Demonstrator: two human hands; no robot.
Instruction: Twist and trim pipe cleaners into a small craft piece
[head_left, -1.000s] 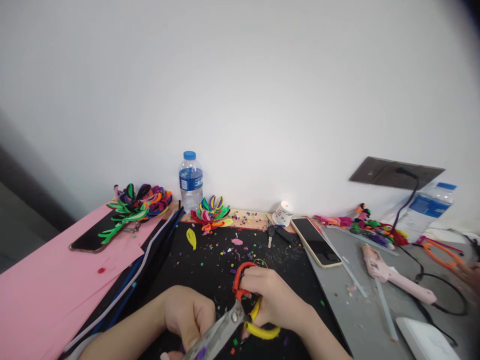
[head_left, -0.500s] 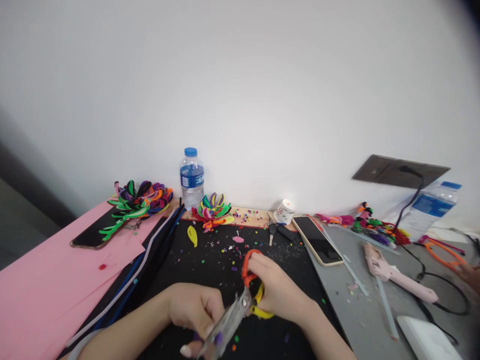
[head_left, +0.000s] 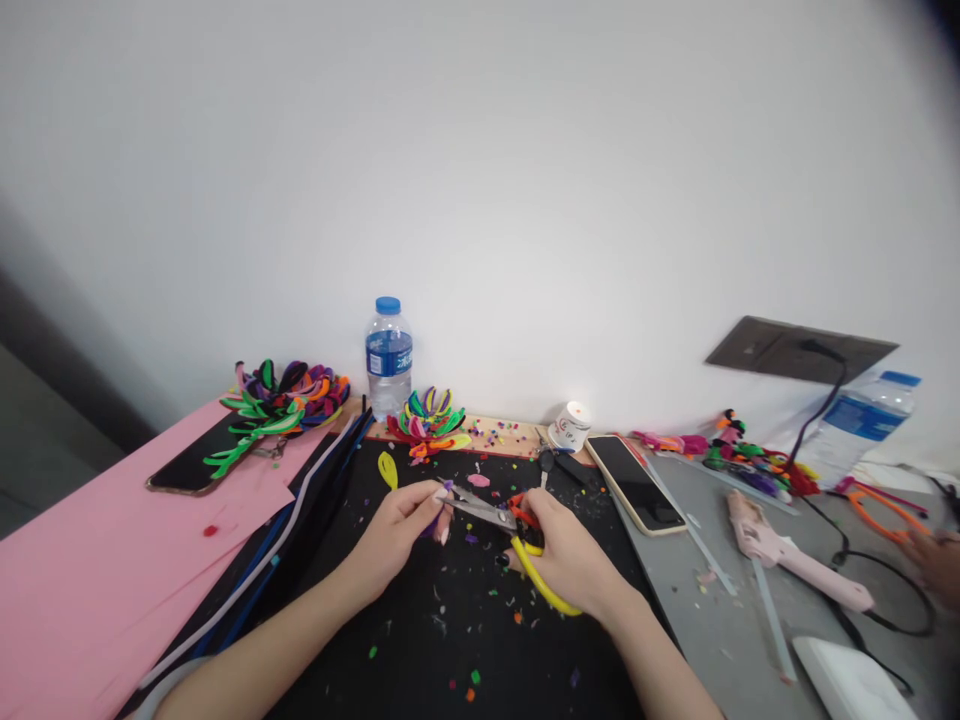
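Note:
My left hand (head_left: 397, 535) is closed, pinching a small purple piece of pipe cleaner (head_left: 430, 528) between thumb and fingers; most of the piece is hidden. My right hand (head_left: 574, 555) grips a pair of scissors (head_left: 484, 510) with one red and one yellow handle. The blades are parted and point left, their tips at the purple piece by my left fingertips. Both hands are above a black mat (head_left: 420, 640) strewn with tiny coloured clippings. A yellow pipe cleaner loop (head_left: 387, 468) and a pink piece (head_left: 478, 481) lie just beyond my hands.
Behind stand a water bottle (head_left: 388, 360), a looped pipe cleaner bunch (head_left: 427, 420) and a paper cup (head_left: 570, 427). Leftward lie pink sheets (head_left: 97, 560) and a phone (head_left: 191, 465). Rightward are another phone (head_left: 634, 485), a glue gun (head_left: 795, 560) with its cable, and another person's hand (head_left: 934, 560).
Both hands have moved up and away from me over the mat. The scissors have swung from pointing down toward me to pointing left, and their blades are now parted.

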